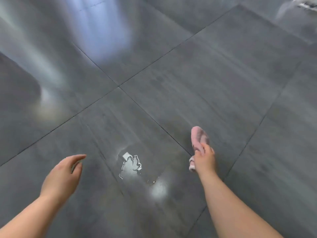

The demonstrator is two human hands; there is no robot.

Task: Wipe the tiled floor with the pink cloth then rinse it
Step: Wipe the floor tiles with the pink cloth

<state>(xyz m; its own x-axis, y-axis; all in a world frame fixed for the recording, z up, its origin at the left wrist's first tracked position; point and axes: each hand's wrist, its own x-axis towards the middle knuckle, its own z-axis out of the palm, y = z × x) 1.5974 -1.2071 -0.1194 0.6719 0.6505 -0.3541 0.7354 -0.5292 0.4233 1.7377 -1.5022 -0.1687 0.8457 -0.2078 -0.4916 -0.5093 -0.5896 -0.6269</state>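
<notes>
The tiled floor [214, 79] filled almost the whole view. It was made of big dark grey tiles with thin dark joints, and four tiles met at one corner a little above the middle. Pale blurred reflections of light lay on the tiles at the upper left. Both forearms came in from the bottom edge, bare. The left hand [62, 176] hung over the floor at the lower left, empty, with its grip apart and the fingers loosely stretched toward the middle. The right hand [205, 159] was at the right of the middle, and its grip was closed around the pink cloth [199, 137]. The cloth was bunched; one rolled end stood out beyond the fingers and a small pale end came out under the palm. I could not tell if the cloth touched the floor. Between the two hands, a small puddle of water [131, 166] with a bright irregular edge lay on the tile.
</notes>
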